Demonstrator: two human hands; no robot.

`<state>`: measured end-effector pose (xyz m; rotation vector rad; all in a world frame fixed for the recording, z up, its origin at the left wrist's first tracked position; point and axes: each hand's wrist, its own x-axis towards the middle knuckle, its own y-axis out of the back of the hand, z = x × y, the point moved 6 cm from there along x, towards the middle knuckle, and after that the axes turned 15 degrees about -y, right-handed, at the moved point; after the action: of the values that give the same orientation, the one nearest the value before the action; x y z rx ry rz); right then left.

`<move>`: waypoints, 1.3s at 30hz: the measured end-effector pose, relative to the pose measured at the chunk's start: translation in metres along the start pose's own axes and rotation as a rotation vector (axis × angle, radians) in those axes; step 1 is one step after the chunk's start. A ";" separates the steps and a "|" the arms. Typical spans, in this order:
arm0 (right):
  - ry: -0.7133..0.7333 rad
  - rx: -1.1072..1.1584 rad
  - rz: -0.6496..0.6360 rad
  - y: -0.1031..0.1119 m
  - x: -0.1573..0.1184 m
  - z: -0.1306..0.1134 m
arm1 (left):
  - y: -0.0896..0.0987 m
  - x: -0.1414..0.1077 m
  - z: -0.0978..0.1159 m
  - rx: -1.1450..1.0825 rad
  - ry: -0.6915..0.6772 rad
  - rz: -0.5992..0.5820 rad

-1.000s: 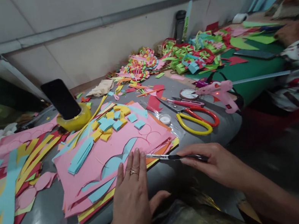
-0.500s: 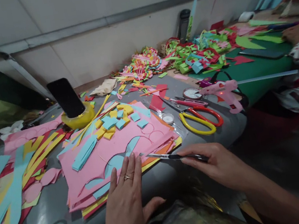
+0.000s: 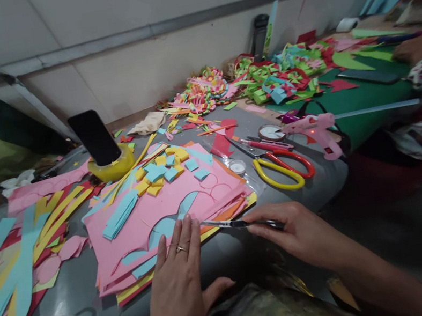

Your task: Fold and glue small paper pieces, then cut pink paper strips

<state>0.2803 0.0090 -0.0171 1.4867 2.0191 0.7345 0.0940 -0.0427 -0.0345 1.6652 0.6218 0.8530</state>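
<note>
My left hand point(image 3: 180, 272) lies flat, fingers stretched, on the near edge of a stack of pink paper point(image 3: 116, 234) with yellow, orange and red sheets under it. The top sheet has rounded cut-outs showing light blue paper point(image 3: 162, 231) beneath. In my right hand point(image 3: 289, 231) is a slim craft knife point(image 3: 228, 224), black-handled with a silver blade, pinched between thumb and fingers. Its tip is at the paper beside my left fingertips. Folded blue strips point(image 3: 121, 214) and small yellow and blue paper pieces point(image 3: 156, 173) rest on the stack.
Right of the stack lie scissors point(image 3: 279, 172) with yellow and red handles and a pink glue gun point(image 3: 315, 134). A phone point(image 3: 94, 139) stands in a yellow tape roll point(image 3: 114, 165). Paper flowers point(image 3: 205, 91) are heaped behind. Another person's hand point(image 3: 414, 48) is at far right.
My right hand and the craft knife have shifted slightly left, bringing the tip closer to my left fingers. My left hand stays pressed on the paper.
</note>
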 end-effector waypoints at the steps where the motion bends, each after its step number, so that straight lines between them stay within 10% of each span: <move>1: 0.000 -0.003 0.003 -0.001 0.000 0.000 | 0.000 -0.001 -0.001 -0.005 0.003 -0.007; 39: -0.035 -0.027 0.075 -0.003 0.007 0.012 | 0.001 -0.015 -0.005 0.060 0.079 0.047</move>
<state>0.2849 0.0161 -0.0280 1.5564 1.9292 0.7576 0.0811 -0.0513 -0.0363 1.7128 0.6704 0.9458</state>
